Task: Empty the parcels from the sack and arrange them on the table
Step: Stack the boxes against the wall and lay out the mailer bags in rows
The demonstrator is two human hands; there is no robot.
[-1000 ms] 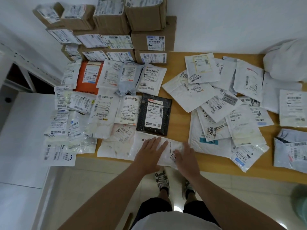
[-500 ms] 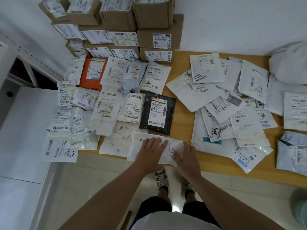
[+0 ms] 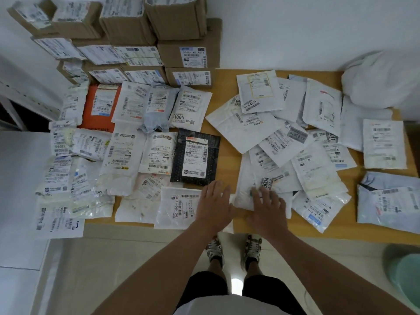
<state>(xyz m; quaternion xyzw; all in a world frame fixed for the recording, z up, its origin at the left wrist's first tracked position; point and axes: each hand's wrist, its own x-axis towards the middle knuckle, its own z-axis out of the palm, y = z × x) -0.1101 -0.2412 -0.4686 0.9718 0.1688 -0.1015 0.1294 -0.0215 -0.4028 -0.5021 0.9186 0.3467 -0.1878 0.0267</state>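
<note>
Many labelled parcels cover the wooden table (image 3: 227, 85). A white flat parcel (image 3: 179, 208) lies at the table's front edge, and my left hand (image 3: 214, 204) rests flat on its right end with fingers straight. My right hand (image 3: 267, 204), fingers spread, lies on a larger white mailer (image 3: 246, 189) just to the right. A black dotted parcel (image 3: 196, 156) sits right behind my left hand. An orange parcel (image 3: 101, 108) lies at the back left. The white sack (image 3: 381, 80) slumps at the back right corner.
Cardboard boxes (image 3: 188, 53) are stacked against the wall at the back left. Overlapping white mailers (image 3: 295, 137) fill the right half of the table. A white surface (image 3: 20, 178) adjoins the table's left side. A green bin (image 3: 406, 276) stands on the floor at right.
Both hands slid to the right along the front edge. The left hand now uncovers the white parcel's label, and the right hand has moved from that parcel onto the larger mailer.
</note>
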